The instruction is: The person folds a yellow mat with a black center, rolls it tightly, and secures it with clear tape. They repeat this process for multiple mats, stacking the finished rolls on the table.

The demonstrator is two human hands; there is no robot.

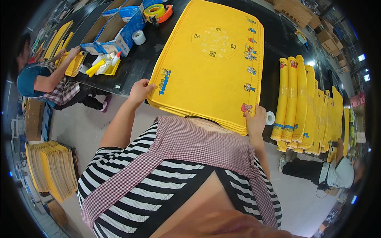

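Note:
A stack of yellow mats (190, 75) with rounded corners lies in front of me on the black table, jutting past its near edge. Small cartoon figures run down the right side of the top mat, and a faint printed circle sits near its far end. My left hand (140, 92) pinches the stack's left edge near the close corner. At the near right corner, my right hand (257, 120) grips the edge, thumb on top and fingers along the side. How many layers each hand holds is hidden.
Rolled yellow mats (293, 99) are piled right of the stack, beside a white tape roll (270, 118). Blue cartons (115, 27), a tape dispenser (158, 14) and a yellow tray with bottles (106, 63) stand left. Co-workers (43, 81) work at both sides. More mats (53, 168) stand lower left.

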